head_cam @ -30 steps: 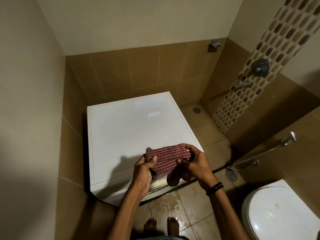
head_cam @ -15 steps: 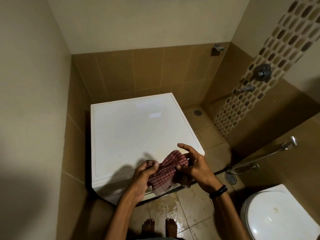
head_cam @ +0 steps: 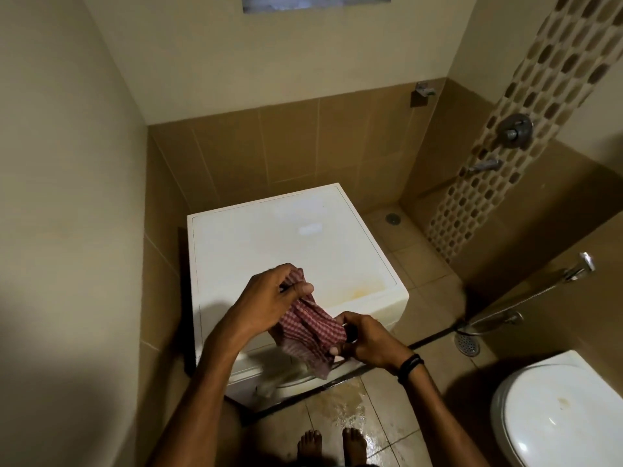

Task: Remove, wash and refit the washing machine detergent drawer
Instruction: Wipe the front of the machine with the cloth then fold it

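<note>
Wiping or drying is judged to be the step in hand: a checked cloth [head_cam: 310, 332] is held bunched between both hands, just above the front edge of the washing machine [head_cam: 269, 237]. The upper end of the cloth is gripped by the left hand [head_cam: 269, 298], with the fingers curled round it and the thumb pressed on top. The lower end is pinched by the right hand [head_cam: 367, 342], and a loose corner hangs below that grip. Something small and dark is glimpsed between the right palm and the fabric, but what it is cannot be told. The detergent drawer itself cannot be made out; the front panel where it would sit lies beneath the grip, hidden by the cloth and the left forearm. A wet floor [head_cam: 340, 409] is seen lower down, so washing is judged done. For refitting, one hand would need to be freed of the cloth and the drawer lined up with its slot.
</note>
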